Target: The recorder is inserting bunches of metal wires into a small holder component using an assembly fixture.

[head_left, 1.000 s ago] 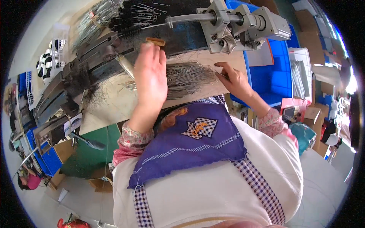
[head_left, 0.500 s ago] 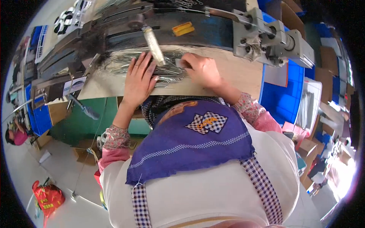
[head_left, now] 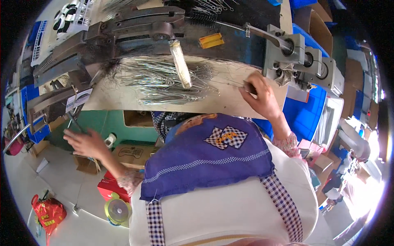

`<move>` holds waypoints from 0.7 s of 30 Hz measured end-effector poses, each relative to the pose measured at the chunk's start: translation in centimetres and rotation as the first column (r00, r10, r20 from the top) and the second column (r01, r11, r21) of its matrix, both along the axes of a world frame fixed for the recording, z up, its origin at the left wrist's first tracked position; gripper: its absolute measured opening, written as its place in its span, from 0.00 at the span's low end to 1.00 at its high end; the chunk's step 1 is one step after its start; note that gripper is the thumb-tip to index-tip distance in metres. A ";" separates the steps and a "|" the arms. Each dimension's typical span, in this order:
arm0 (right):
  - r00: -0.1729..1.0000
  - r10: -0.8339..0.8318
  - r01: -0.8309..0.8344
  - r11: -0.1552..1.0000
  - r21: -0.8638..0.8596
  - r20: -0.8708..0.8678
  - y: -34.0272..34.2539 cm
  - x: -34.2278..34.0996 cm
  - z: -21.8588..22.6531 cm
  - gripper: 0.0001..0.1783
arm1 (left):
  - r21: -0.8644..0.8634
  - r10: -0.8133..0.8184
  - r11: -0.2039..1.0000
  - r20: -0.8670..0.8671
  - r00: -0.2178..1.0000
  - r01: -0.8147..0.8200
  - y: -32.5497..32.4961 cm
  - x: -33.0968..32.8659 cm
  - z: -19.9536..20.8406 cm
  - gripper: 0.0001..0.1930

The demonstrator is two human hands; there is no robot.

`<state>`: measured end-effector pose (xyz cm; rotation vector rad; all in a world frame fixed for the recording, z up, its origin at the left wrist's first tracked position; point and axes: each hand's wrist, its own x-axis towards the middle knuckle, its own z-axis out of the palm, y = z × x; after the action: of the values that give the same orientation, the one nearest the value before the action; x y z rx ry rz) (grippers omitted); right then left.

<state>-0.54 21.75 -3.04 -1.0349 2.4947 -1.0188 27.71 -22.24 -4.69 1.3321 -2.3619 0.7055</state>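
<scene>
A loose heap of thin silvery wires point(head_left: 164, 80) lies on the pale wooden tabletop point(head_left: 240, 74). My right hand point(head_left: 263, 96), right of the heap, pinches a thin wire that stretches left toward it. Something small and dark also shows at these fingertips; I cannot make out what. My left hand point(head_left: 87, 144) is off the table at the left, its fingers spread and slightly blurred. It is at the lower end of a metal lever point(head_left: 74, 119) and hides the grip there. A black-bristled brush point(head_left: 202, 19) on twisted wire runs to the machine's grey spindle head point(head_left: 293, 55).
A white-wrapped bar point(head_left: 180, 65) hangs from the machine arm over the wires. A yellow block point(head_left: 211, 40) lies on the dark machine bed. Looped wires point(head_left: 213, 5) lie behind it. Blue bins point(head_left: 304, 110) stand at right; a cardboard box point(head_left: 130, 155) is under the table.
My left hand has left the wire heap and swung down and left to the lever. My right hand has moved right, away from the heap, with a wire. The view has shifted slightly.
</scene>
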 end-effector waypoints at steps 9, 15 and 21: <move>0.948 -0.314 0.309 0.947 -0.092 -0.044 4.0 0.2 7.1 0.08 | 0.351 0.084 0.936 -0.282 0.956 0.021 1.2 0.6 -1.3 0.36; 0.925 0.265 -0.278 0.961 -0.009 -0.272 -0.1 -3.1 11.3 0.10 | 0.423 -0.491 -0.021 -0.794 0.359 0.906 17.1 -15.0 11.0 0.34; 0.852 0.320 -0.425 0.885 -0.190 -0.413 -6.6 -3.1 12.8 0.09 | 0.645 -0.345 -0.554 -0.754 0.559 0.527 18.2 -16.6 9.0 0.12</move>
<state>-3.64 15.16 9.75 -1.8789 2.3004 -1.1477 11.09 -4.03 4.34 -0.0869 -2.6397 -2.0657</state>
